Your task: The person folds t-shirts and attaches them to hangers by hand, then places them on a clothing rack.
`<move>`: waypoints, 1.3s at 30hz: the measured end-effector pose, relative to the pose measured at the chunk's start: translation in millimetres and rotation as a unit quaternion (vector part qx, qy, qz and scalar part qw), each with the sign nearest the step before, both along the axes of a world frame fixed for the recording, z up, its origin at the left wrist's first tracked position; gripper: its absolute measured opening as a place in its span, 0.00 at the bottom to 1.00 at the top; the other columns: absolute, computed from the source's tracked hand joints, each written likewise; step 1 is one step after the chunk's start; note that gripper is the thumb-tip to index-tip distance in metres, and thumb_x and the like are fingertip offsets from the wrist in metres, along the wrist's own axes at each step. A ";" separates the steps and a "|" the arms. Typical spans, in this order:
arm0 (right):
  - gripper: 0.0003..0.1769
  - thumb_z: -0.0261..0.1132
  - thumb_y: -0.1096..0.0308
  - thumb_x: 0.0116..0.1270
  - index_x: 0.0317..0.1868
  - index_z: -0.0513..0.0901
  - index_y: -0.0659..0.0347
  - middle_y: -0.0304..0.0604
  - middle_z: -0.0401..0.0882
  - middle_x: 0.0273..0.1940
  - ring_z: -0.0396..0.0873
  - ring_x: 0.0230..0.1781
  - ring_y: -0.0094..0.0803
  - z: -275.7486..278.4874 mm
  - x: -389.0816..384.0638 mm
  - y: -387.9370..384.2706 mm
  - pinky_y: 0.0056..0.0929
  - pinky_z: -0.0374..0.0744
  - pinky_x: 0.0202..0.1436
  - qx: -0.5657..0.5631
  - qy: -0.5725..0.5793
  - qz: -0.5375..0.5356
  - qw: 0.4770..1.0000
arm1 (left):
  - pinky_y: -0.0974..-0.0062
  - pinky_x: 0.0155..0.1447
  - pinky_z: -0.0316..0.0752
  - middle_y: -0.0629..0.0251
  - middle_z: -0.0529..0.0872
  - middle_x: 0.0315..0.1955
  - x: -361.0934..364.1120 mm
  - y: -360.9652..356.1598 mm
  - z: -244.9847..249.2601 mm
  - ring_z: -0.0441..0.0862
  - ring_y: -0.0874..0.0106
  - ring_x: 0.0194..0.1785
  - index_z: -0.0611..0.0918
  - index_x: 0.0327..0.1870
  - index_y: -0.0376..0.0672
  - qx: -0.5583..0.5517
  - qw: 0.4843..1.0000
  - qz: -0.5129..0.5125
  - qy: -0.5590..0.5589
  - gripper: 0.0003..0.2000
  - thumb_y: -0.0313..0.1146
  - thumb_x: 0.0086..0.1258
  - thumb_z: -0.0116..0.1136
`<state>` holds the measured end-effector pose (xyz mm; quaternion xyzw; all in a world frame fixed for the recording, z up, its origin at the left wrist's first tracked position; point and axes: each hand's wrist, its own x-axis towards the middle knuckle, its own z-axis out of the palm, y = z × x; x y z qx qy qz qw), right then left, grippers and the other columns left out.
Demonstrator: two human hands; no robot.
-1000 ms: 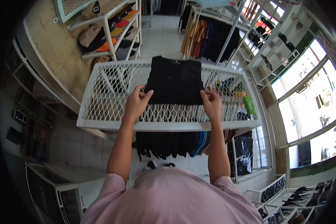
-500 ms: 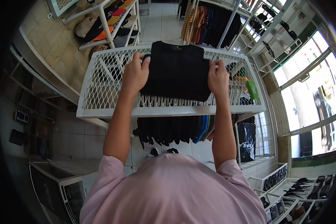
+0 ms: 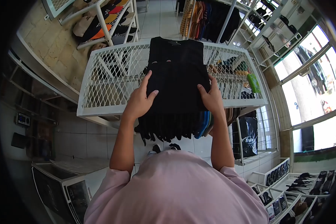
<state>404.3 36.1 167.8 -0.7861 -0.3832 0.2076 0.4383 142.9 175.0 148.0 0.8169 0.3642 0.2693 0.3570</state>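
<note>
A black T-shirt [image 3: 177, 80] lies folded in a roughly rectangular shape on a white mesh-topped rack [image 3: 100, 111]. Its neck end points away from me, and its near end covers part of the rack's front rail. My left hand [image 3: 140, 99] grips the left side, thumb on top and index finger along the edge; the other fingers are hidden under the cloth. Opposite it, my right hand [image 3: 212, 96] holds the right side the same way. Two small skin-coloured spots show along a fold across the shirt; they look like fingertips.
Dark and blue garments [image 3: 168, 127] hang beneath the rack. A green object [image 3: 253, 83] sits at its right end. Caps [image 3: 100, 31] fill a shelf at the far left; more clothes [image 3: 209, 20] hang beyond. A black bag [image 3: 248, 136] is at the right, a box [image 3: 58, 188] lower left.
Both hands have moved toward me, from the upper sides of the shirt to its lower sides. The near part of the cloth now reaches over the rack's front rail, and a fold line shows across it.
</note>
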 end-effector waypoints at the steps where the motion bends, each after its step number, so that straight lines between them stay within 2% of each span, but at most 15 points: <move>1: 0.42 0.72 0.57 0.75 0.81 0.65 0.66 0.75 0.84 0.61 0.86 0.62 0.63 -12.4 4.0 -6.0 0.47 0.82 0.66 0.048 -0.031 0.014 0.998 | 0.73 0.62 0.80 0.51 0.90 0.56 -4.2 -5.4 9.7 0.89 0.73 0.55 0.58 0.89 0.43 -0.039 0.999 -0.022 -0.028 0.38 0.35 0.84 0.63; 4: 0.44 0.72 0.55 0.76 0.83 0.63 0.66 0.70 0.87 0.56 0.89 0.57 0.54 16.3 -12.2 -38.5 0.41 0.84 0.62 0.116 0.065 0.052 0.990 | 0.74 0.59 0.80 0.51 0.90 0.55 -23.1 -24.8 38.7 0.89 0.75 0.52 0.58 0.89 0.44 -0.238 0.949 -0.104 -0.177 0.37 0.36 0.85 0.63; 7: 0.46 0.72 0.52 0.77 0.84 0.61 0.66 0.64 0.89 0.52 0.90 0.53 0.46 32.5 -18.8 -53.3 0.38 0.84 0.58 0.065 0.140 0.034 0.987 | 0.78 0.49 0.78 0.58 0.89 0.44 -28.7 -25.2 50.5 0.85 0.78 0.41 0.58 0.89 0.44 -0.254 0.962 -0.022 -0.101 0.38 0.39 0.85 0.62; 11: 0.47 0.72 0.49 0.77 0.84 0.62 0.64 0.52 0.88 0.41 0.88 0.41 0.40 -12.1 -5.4 -36.5 0.37 0.84 0.50 -0.011 0.011 -0.035 0.999 | 0.78 0.35 0.68 0.72 0.73 0.28 -10.5 -8.3 -8.4 0.70 0.81 0.30 0.58 0.89 0.43 -0.123 0.990 0.051 -0.036 0.41 0.41 0.82 0.66; 15: 0.42 0.71 0.57 0.74 0.82 0.65 0.63 0.45 0.82 0.32 0.80 0.31 0.35 -36.9 -10.7 -45.3 0.39 0.80 0.43 0.020 0.016 -0.034 0.999 | 0.66 0.38 0.76 0.60 0.79 0.25 -16.9 -27.9 -2.6 0.78 0.67 0.26 0.53 0.91 0.49 -0.069 0.997 0.032 -0.003 0.48 0.34 0.75 0.71; 18: 0.41 0.66 0.66 0.70 0.82 0.65 0.63 0.41 0.77 0.26 0.75 0.27 0.30 -39.3 -20.1 -73.7 0.35 0.76 0.38 0.038 0.051 0.006 0.998 | 0.76 0.33 0.68 0.69 0.78 0.28 -35.1 -60.6 8.3 0.68 0.80 0.27 0.54 0.91 0.52 -0.117 0.993 -0.014 0.002 0.48 0.26 0.73 0.71; 19: 0.41 0.65 0.67 0.69 0.82 0.65 0.63 0.41 0.77 0.26 0.75 0.27 0.30 -47.9 -18.3 -83.8 0.34 0.75 0.37 0.034 0.064 0.014 0.997 | 0.72 0.34 0.73 0.62 0.87 0.30 -41.5 -68.8 13.6 0.76 0.75 0.26 0.53 0.91 0.54 -0.095 0.993 -0.026 0.071 0.49 0.30 0.73 0.72; 22: 0.34 0.71 0.65 0.73 0.76 0.70 0.64 0.37 0.78 0.25 0.73 0.25 0.22 -56.2 -29.2 -95.0 0.28 0.74 0.34 0.056 0.091 -0.015 0.994 | 0.63 0.35 0.77 0.58 0.89 0.29 -51.6 -85.2 21.1 0.84 0.65 0.27 0.55 0.91 0.53 -0.023 0.965 -0.067 0.251 0.48 0.38 0.74 0.73; 24: 0.30 0.74 0.63 0.75 0.70 0.73 0.64 0.35 0.78 0.25 0.72 0.24 0.19 -72.1 -39.4 -89.8 0.25 0.73 0.32 0.109 0.103 -0.066 0.986 | 0.57 0.38 0.78 0.60 0.86 0.25 -44.8 -87.0 33.7 0.86 0.58 0.30 0.74 0.81 0.49 0.040 0.968 -0.034 0.247 0.36 0.46 0.74 0.72; 25: 0.25 0.77 0.59 0.75 0.60 0.77 0.64 0.33 0.78 0.24 0.71 0.24 0.16 -75.4 -45.0 -85.5 0.20 0.72 0.30 0.138 0.081 -0.109 0.981 | 0.58 0.38 0.78 0.61 0.86 0.24 -37.3 -82.1 36.5 0.86 0.59 0.30 0.79 0.77 0.48 0.086 0.971 -0.014 0.222 0.32 0.47 0.74 0.72; 27: 0.24 0.78 0.58 0.75 0.57 0.77 0.65 0.33 0.78 0.24 0.71 0.23 0.16 -91.6 -44.7 -81.4 0.21 0.71 0.29 0.132 0.090 -0.118 0.980 | 0.60 0.40 0.78 0.62 0.86 0.25 -5.0 -72.5 58.4 0.87 0.60 0.31 0.89 0.62 0.44 0.125 0.977 0.006 0.172 0.23 0.50 0.74 0.72; 29: 0.22 0.79 0.57 0.73 0.50 0.81 0.66 0.35 0.78 0.25 0.72 0.24 0.19 -90.1 -52.5 -77.6 0.24 0.73 0.31 0.136 0.093 -0.140 0.976 | 0.61 0.40 0.79 0.62 0.87 0.26 46.6 -49.4 55.1 0.87 0.60 0.32 0.90 0.58 0.44 0.152 0.982 -0.047 0.101 0.21 0.50 0.75 0.71; 32: 0.21 0.80 0.58 0.72 0.46 0.83 0.67 0.38 0.79 0.25 0.73 0.26 0.23 -121.5 -50.8 -69.8 0.27 0.74 0.34 0.205 -0.085 -0.106 0.969 | 0.60 0.43 0.82 0.61 0.90 0.28 139.3 -6.1 29.9 0.91 0.59 0.37 0.91 0.50 0.43 0.179 0.976 -0.082 0.088 0.20 0.53 0.73 0.72; 36: 0.18 0.79 0.59 0.73 0.44 0.84 0.67 0.41 0.80 0.28 0.74 0.28 0.25 -108.0 -62.6 -75.2 0.31 0.74 0.35 0.189 0.142 -0.113 0.965 | 0.56 0.47 0.84 0.58 0.90 0.42 239.4 33.3 1.1 0.90 0.55 0.49 0.89 0.48 0.45 0.280 0.952 0.017 0.126 0.17 0.51 0.75 0.69; 39: 0.17 0.78 0.59 0.74 0.46 0.84 0.65 0.41 0.79 0.27 0.72 0.27 0.24 -101.0 -64.3 -84.0 0.31 0.74 0.35 0.165 0.127 -0.123 0.970 | 0.54 0.51 0.85 0.57 0.88 0.44 270.5 46.2 -30.4 0.88 0.52 0.52 0.88 0.47 0.45 0.298 0.942 0.061 0.144 0.15 0.48 0.76 0.68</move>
